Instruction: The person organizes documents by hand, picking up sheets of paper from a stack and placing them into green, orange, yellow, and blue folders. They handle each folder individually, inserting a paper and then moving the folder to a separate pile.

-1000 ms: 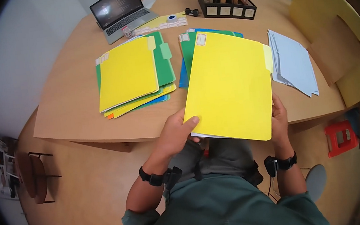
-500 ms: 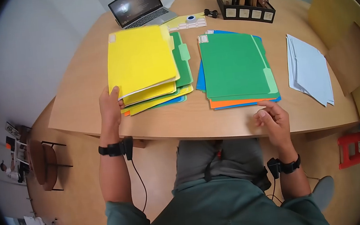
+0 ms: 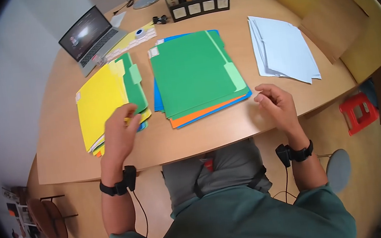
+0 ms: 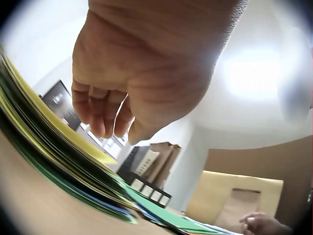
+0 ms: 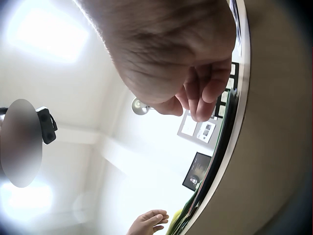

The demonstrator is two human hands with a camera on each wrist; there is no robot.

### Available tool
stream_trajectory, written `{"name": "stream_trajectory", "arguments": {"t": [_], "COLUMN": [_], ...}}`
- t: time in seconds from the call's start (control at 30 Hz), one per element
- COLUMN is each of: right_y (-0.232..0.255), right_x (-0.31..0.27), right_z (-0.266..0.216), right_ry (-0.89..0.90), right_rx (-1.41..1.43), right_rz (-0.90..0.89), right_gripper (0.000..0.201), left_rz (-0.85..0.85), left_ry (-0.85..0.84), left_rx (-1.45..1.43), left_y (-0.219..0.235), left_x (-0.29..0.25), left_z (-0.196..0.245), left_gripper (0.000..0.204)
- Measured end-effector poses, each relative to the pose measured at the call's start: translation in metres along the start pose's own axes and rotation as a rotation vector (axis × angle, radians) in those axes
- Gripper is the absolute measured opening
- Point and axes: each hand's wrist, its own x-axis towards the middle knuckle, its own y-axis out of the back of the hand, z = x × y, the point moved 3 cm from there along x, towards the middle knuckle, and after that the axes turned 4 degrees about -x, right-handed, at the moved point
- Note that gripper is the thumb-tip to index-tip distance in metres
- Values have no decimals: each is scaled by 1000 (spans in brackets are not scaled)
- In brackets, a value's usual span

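Note:
At the left of the desk lies a stack of folders with a yellow folder [image 3: 101, 98] on top and green ones showing beneath. My left hand [image 3: 120, 130] hovers over the stack's near right corner, fingers loosely bent and holding nothing. Beside it, in the middle, a green folder [image 3: 195, 74] tops a second stack, where orange and blue folders peek out along the near edge. Just off that stack's near right corner is my right hand [image 3: 277, 105], its fingers loosely curled around nothing. In the left wrist view the left hand's fingers hang above the folder edges.
White papers [image 3: 283, 49] lie on the right. A laptop [image 3: 92, 40], a label sheet [image 3: 137, 43] and a black organizer [image 3: 199, 7] holding books stand at the back. A yellow board [image 3: 353, 20] rises along the right side. A red stool [image 3: 360, 113] is on the floor.
The yellow folder, held in both hands a second ago, now lies on the left stack. My left hand has let go and drawn right; the right hand let go earlier. The view has turned.

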Motion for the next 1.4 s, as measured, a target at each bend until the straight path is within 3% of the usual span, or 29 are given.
{"name": "stream_trajectory", "arguments": {"t": [0.03, 0.07, 0.13, 0.17, 0.23, 0.27, 0.3, 0.37, 0.4, 0.43, 0.47, 0.6, 0.67, 0.77, 0.8, 0.9, 0.97, 1.0, 1.03, 1.07, 1.17, 1.27, 1.4], "right_y": [7, 14, 21, 22, 11, 7, 2, -15, -14, -20, -23, -26, -29, -40, -45, -41, -25, -13, 9, 30, 68, 78, 80], "right_x": [1, 2, 4, 3, 3, 7, 8, 12, 17, 20, 22, 33, 46, 56, 59, 60, 60, 64, 71, 76, 78, 81, 91], "right_z": [4, 8, 18, 19, 5, 6, -1, -24, -31, -37, -39, -28, -14, -26, -35, -58, -64, -53, -37, -29, -18, 9, 13], "right_ry": [-9, -13, -24, -31, -66, -60, -69, -119, -130, -187, -243, -300, -469, -502, -500, -388, -198, -204, 1, 208, 29, 120, 14], "right_rx": [-7, -41, -74, -72, 62, 70, 74, 212, 226, 169, 110, 253, 660, 710, 697, 514, 237, 223, -148, -514, -791, -934, -909], "right_rz": [10, 38, 36, 39, -18, -112, -99, -245, -213, -294, -379, -376, -396, -469, -472, -463, -310, -308, -191, -70, 4, 23, 0], "right_gripper": [28, 28, 34, 34, 42, 57, 57, 72, 72, 78, 85, 84, 80, 74, 74, 72, 73, 73, 71, 68, 72, 72, 70], "left_rz": [-130, -140, -247, -255, -307, -318, -331, -355, -409, -452, -460, -381, -357, -323, -321, -245, -178, -187, -199, -192, -62, -22, 97], "left_ry": [-55, -60, -265, -266, -332, -341, -342, -360, -313, -245, -250, -257, -258, -277, -266, -253, -246, -90, 67, 101, 162, 229, 132], "left_rx": [31, 25, 132, 133, 253, 255, 318, 385, 356, 323, 326, 315, 299, 318, 294, 174, 89, 27, -33, -62, -158, -211, -241], "left_y": [-16, -29, -54, -63, -79, -84, -89, -96, -100, -100, -102, -100, -99, -99, -98, -93, -82, -73, -66, -62, -60, -63, -72], "left_x": [6, 12, 21, 27, 41, 46, 52, 61, 66, 65, 64, 59, 57, 59, 61, 62, 56, 51, 45, 36, 16, 3, -10], "left_z": [19, 35, 67, 77, 93, 95, 95, 97, 98, 96, 94, 89, 89, 85, 82, 73, 69, 67, 61, 55, 51, 39, 26], "left_gripper": [41, 41, 51, 51, 69, 69, 76, 83, 86, 89, 89, 87, 86, 74, 61, 41, 35, 33, 31, 31, 32, 32, 32]}}
